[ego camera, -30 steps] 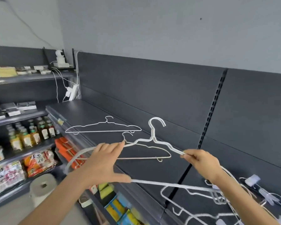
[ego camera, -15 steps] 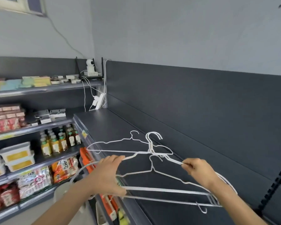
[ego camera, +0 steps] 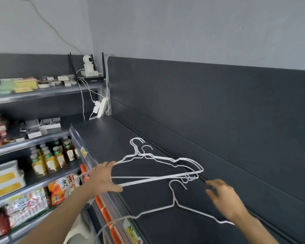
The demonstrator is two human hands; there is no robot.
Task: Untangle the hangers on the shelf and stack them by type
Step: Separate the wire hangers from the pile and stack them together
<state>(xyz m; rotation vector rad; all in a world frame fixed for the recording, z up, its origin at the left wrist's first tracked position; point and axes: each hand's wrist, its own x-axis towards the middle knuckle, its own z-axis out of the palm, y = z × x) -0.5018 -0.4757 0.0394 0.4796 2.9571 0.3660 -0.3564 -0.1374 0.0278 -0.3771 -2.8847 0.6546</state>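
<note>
While the left hand grips the 9 o'clock end of the stacked white wire hangers on the dark shelf, the right hand hovers spread and empty at 3 o'clock, above a lone wire hanger. Danger: a one-sided tug could swing the stack, snag that lone hook, or slide wires off the front edge.
</note>
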